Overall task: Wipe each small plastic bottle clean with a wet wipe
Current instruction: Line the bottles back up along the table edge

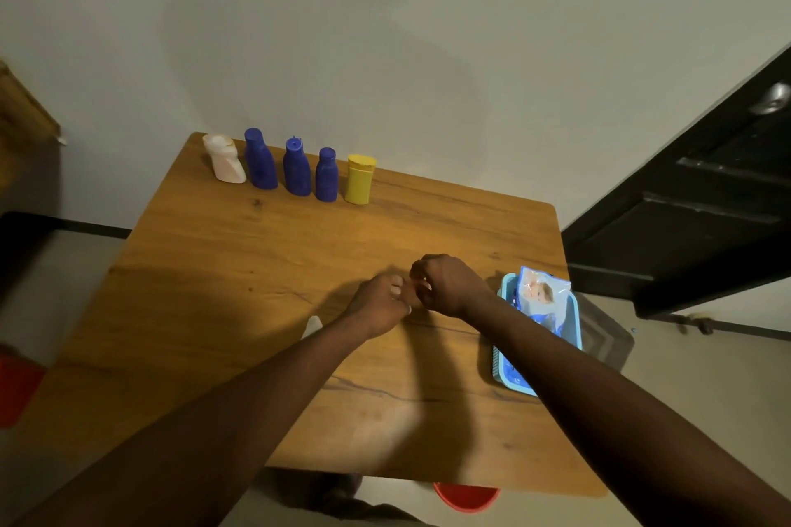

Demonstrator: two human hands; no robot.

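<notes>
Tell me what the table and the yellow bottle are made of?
Table: probably wood or a wood-look laminate, smooth with a slight sheen; brown grain lines and dark knots show. Yellow bottle: likely plastic, matte and opaque; even colour and a moulded cap.

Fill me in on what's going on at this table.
A person has both hands together over the middle of the wooden table, left hand and right hand with fingers curled; whether they pinch anything is too small to tell. Five bottles stand untouched along the far edge: a white bottle, three blue bottles and a yellow bottle. A pack of wet wipes sits in a light blue basket. A pale scrap, possibly a wipe, lies by the left forearm.
</notes>
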